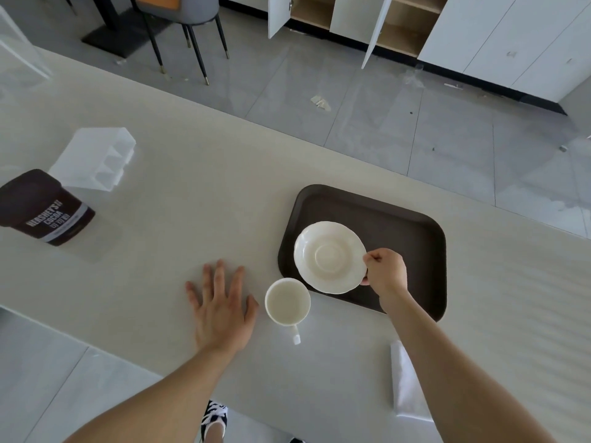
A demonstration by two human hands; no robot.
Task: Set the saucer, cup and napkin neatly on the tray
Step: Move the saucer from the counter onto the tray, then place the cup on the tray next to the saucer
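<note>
A dark brown tray (399, 219) lies on the pale table. My right hand (385, 271) pinches the right rim of a cream saucer (329, 257), which is over the tray's near-left part. A white cup (287, 301) stands upright on the table just left of the tray's near corner, handle pointing toward me. My left hand (220, 302) rests flat on the table left of the cup, fingers spread, holding nothing. A folded white napkin (404, 382) lies near the table's front edge, partly hidden by my right forearm.
A brown cocoa tub (44, 207) stands at the far left with a clear plastic organiser (96, 158) behind it. The table's far edge runs diagonally just beyond the tray. A chair (182, 24) and open white cabinets (383, 20) stand on the floor beyond.
</note>
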